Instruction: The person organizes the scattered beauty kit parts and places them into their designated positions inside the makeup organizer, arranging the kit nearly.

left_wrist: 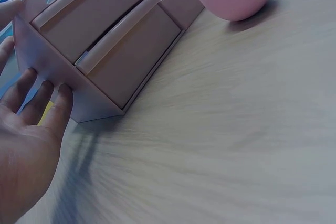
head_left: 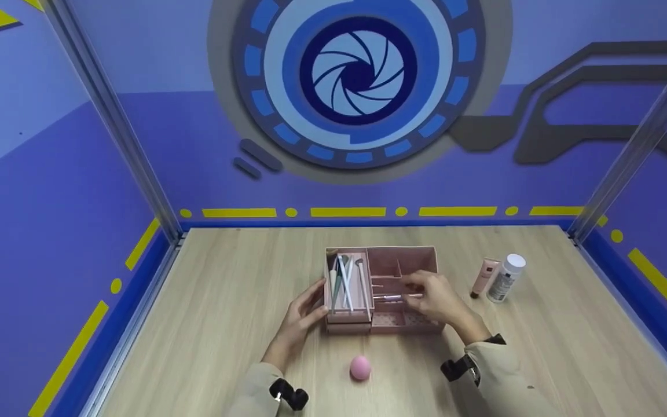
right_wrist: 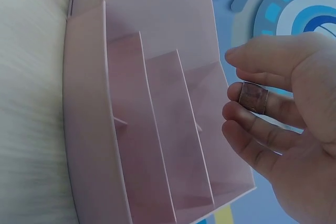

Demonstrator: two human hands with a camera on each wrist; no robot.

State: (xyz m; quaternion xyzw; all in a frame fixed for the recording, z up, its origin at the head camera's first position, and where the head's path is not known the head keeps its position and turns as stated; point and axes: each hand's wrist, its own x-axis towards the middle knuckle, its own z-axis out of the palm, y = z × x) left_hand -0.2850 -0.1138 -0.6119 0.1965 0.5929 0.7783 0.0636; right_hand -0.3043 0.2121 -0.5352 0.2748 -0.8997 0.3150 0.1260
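Note:
A pink makeup organizer [head_left: 349, 328] stands on the table, with several makeup brushes [head_left: 345, 286] in its left part. My left hand [head_left: 296, 321] touches its left side with extended fingertips; in the left wrist view the fingers [left_wrist: 64, 95] rest against the side panel. Over the divided right part hovers my right hand [head_left: 439, 298], beside a thin brush [head_left: 390, 298] lying across a slot. The right wrist view shows this hand's fingers loosely bent with nothing held, and a brown band [right_wrist: 254, 98] round one finger. A pink egg-shaped makeup sponge [head_left: 360, 368] sits in front of the organizer.
To the organizer's right, a pink tube [head_left: 485, 278] with a dark cap stands next to a white-capped bottle [head_left: 507, 279]. Metal posts and blue-purple panels [head_left: 154, 145] bound the wooden table [head_left: 223, 272] at the back and sides.

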